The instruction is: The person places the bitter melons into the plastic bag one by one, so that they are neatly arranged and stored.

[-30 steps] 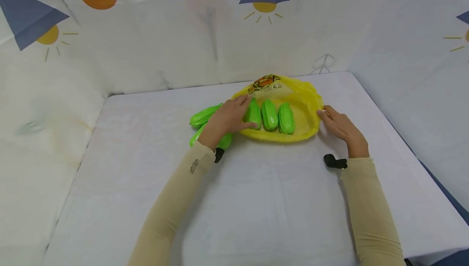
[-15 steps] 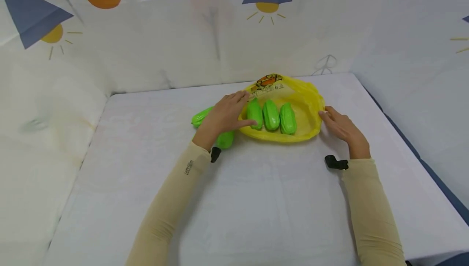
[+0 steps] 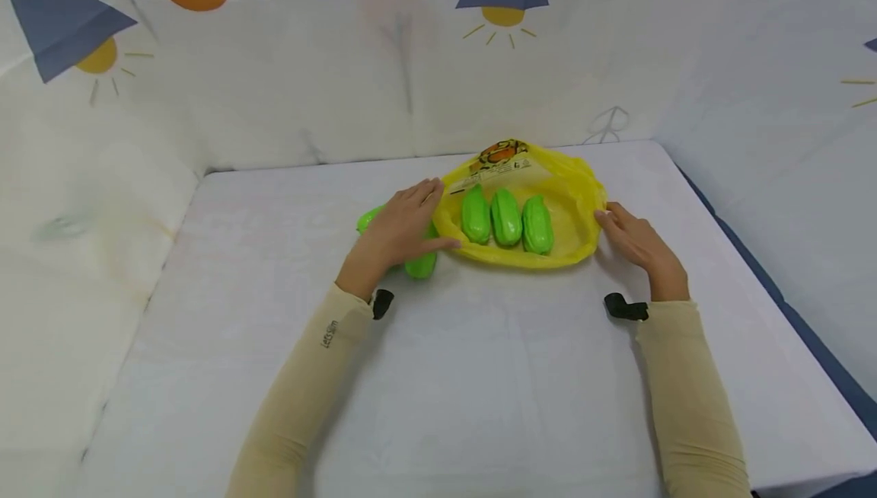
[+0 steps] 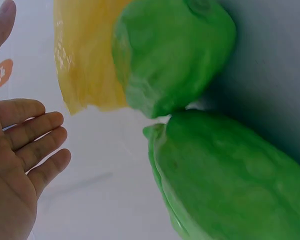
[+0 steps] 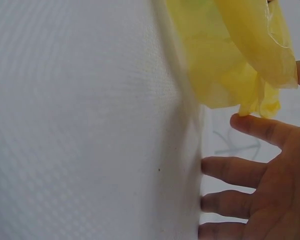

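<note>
My left hand is outstretched just left of a round yellow plastic bag, its thumb close to the bag's rim. Beneath and behind it lie several smooth green gourd-like vegetables, partly hidden by the hand. In the left wrist view, its fingers are straight and hold nothing; two green gourds fill the right side. Inside the opened bag, three more gourds lie side by side. My right hand touches the bag's right rim with thumb and straight index finger, other fingers spread.
A white cloth covers the table. Behind it hangs a pale fabric wall with printed lamp shapes. The table's right edge runs along another fabric side.
My left hand has drawn back leftward, from over the bag's left gourd to beside the bag, uncovering the bag's left rim. My right hand stays at the right rim.
</note>
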A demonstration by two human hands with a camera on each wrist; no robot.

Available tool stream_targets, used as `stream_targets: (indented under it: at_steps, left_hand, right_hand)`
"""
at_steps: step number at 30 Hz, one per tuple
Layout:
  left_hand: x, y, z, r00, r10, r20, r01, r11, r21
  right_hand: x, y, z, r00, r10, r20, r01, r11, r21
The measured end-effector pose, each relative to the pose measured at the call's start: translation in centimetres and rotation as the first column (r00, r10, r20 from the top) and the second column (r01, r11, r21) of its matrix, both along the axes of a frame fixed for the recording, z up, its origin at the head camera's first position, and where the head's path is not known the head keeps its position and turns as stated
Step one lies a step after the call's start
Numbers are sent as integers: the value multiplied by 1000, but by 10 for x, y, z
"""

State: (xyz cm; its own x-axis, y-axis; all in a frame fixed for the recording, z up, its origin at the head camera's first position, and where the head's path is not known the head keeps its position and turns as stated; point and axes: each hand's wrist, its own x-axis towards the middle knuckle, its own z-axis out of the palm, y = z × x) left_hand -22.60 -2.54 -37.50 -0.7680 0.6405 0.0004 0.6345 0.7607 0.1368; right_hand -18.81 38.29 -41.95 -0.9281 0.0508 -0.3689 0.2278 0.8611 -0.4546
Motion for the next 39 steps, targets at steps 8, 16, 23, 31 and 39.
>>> stream_targets:
  at_steps: [8, 16, 23, 31, 39]
  left_hand:
    - [-6, -26, -4, 995, 95, 43, -98, 993, 67]
    - [-8, -44, -11, 985, 149, 89, -154, 986, 60]
    - [-11, -55, -16, 977, 177, 121, -185, 981, 64]
    - [-16, -67, -18, 972, 199, 127, -211, 974, 87]
    - [-22, -84, -31, 952, 249, 179, -269, 958, 99]
  right_hand:
    - [1, 1, -1, 1000, 6, -15, -6, 1000, 1]
    - [-1, 0, 0, 1000, 1, -15, -1, 1000, 4]
    - [-2, -2, 0, 1000, 9, -17, -9, 1000, 7]
    - [-1, -2, 1, 1000, 8, -11, -8, 1000, 13]
    - [0, -1, 1, 1000, 20, -11, -20, 1000, 23]
